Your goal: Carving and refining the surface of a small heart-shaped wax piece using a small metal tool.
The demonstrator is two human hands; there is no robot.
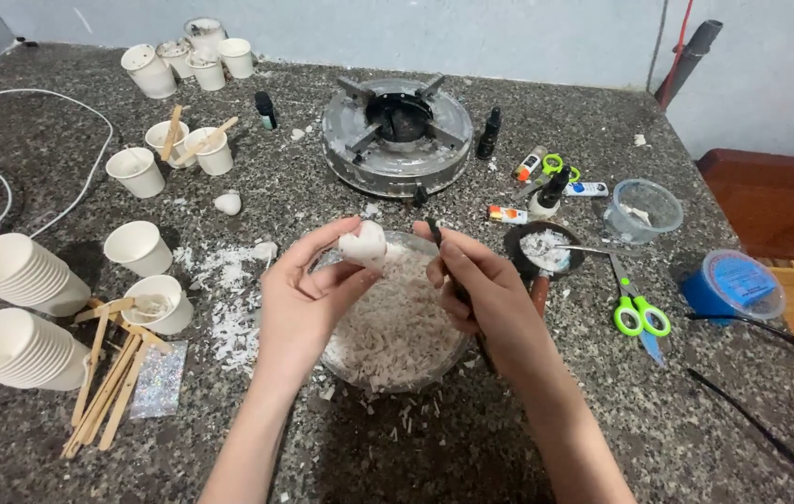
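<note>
Grey speckled stone makes up the counter (472, 439), set against a pale blue wall along its far edge. At the middle of the counter stands a glass bowl (346, 366) heaped with white wax shavings (397, 322), and both hands work just above it. The left hand (304, 299) pinches a rounded white wax lump (362, 245) between thumb and fingertips, holding it over the bowl's far-left rim. The right hand (481, 289) is curled shut around a dark tool (436, 238) — a thin blade or scraper, I cannot tell which — whose tip points up and leftward at the lump, just beside it. The lump thus lies to the left of the tool tip, the left hand nearer, with the bowl directly below both.

Toward the left edge lie stacked paper cups (19, 271), loose cups and wooden sticks (108, 373); spilled flakes scatter between these and the bowl. Behind the bowl sits a metal burner (399, 135). Right of the bowl are green scissors (638, 313) and a blue tub (733, 285) near the right edge — bare stone shows mostly along the near edge.
</note>
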